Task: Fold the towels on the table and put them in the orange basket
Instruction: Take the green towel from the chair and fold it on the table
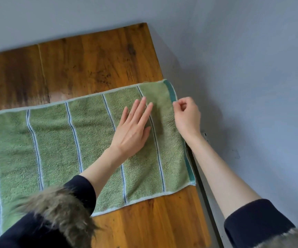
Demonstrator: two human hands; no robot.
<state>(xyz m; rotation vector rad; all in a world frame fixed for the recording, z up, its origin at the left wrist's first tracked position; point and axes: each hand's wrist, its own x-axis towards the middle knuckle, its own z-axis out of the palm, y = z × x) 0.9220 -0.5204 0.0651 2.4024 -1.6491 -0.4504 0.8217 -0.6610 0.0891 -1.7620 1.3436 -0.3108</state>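
A green towel (58,140) with thin blue and white stripes lies spread flat across the wooden table (94,58), its darker green end band at the table's right edge. My left hand (134,127) rests flat on the towel near that end, fingers straight. My right hand (185,115) pinches the towel's right edge near the far corner, fingers curled. The orange basket is out of view.
The table's right edge runs along a grey wall (252,68), with a narrow gap beside it. Bare wood shows beyond the towel and at the near right (153,221). Dark sleeves with fur trim (60,208) cover part of the towel's near side.
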